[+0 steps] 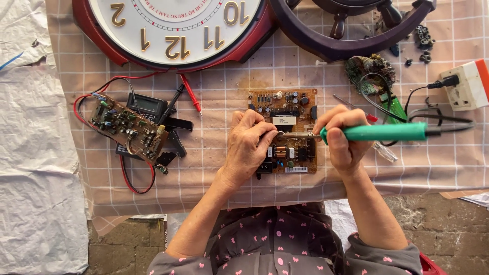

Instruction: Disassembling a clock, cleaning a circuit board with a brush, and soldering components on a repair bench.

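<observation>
A brown circuit board (293,104) with many small components lies flat on the checked cloth (229,91). My right hand (342,137) grips a green-handled soldering iron (387,132), its metal tip pointing left over the board's middle. My left hand (249,147) rests on the board's left side, fingers pinched close to the iron's tip. What it pinches is too small to tell, perhaps thin solder wire. Both hands cover the board's centre.
A second circuit board (127,127) lies on a black multimeter (147,104) with red and black probe leads at left. A red-rimmed wall clock (173,30) and dark wooden wheel frame (346,25) lie at the top. A white power strip (466,84) sits far right.
</observation>
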